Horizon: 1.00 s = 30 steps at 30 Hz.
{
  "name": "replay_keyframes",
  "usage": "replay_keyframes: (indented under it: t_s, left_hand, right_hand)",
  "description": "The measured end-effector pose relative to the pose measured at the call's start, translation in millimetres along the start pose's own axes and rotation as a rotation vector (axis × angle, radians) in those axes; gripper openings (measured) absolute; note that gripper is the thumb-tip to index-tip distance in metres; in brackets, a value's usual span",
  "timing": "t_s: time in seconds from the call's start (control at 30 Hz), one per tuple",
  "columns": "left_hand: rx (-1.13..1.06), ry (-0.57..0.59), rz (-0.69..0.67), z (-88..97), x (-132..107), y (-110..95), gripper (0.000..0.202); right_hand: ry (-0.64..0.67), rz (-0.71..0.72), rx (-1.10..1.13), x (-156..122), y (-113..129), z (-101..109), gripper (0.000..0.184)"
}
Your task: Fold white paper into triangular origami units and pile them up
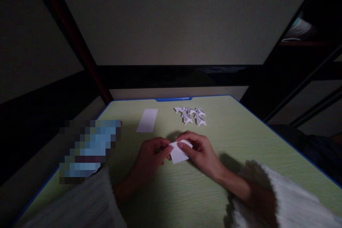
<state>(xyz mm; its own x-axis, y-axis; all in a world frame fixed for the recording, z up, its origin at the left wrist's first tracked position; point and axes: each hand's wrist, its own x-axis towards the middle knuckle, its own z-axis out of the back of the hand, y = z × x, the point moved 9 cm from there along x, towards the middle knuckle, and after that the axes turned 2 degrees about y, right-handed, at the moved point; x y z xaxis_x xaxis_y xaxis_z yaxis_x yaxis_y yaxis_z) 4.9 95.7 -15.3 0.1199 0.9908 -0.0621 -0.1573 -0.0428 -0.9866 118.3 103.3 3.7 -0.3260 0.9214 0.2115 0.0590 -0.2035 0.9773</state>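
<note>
Work surface: green table [240,142] with a thin blue rim. The far edge meets a dark rail; the left and right edges run diagonally toward the viewer.

Paper [178,156]: small, white and partly folded, it sits near the table's centre, held just above or on the surface, which cannot be told.

Left hand [151,155]: pinching the paper's left corner between thumb and fingertips.

Right hand [199,151]: grasping the paper's upper right part, fingers curled over its top edge.

Both forearms enter from the near edge in pale fuzzy sleeves [291,199].

Open room: bare surface to the right of the hands up to the right rim, and between the hands and the near edge.

Beyond the hands, a flat white strip [146,120] lies to the left. A cluster of folded pieces [191,115] lies to the right, well apart from the strip, and both lie short of the far edge.

A blurred object [89,151] lies across the left rim.

Shelf [307,42], upper right: holds a pale item, too dim to identify.
</note>
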Motion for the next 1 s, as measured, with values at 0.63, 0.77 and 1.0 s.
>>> replay_keyframes:
  t_s: [0.63,0.77,1.0]
  left_hand:
    - [0.211,0.025,-0.086,-1.0,-5,-4,0.021]
    - [0.207,0.03,-0.077,-1.4,-5,-5,0.021]
    - [0.171,0.047,-0.066,-4.0,-5,-4,0.02]
  right_hand:
    - [0.145,-0.058,0.026,2,-6,-13,0.018]
    - [0.171,-0.108,-0.028,0,-10,-15,0.02]
    - [0.123,-0.165,-0.039,-2,-11,-12,0.025]
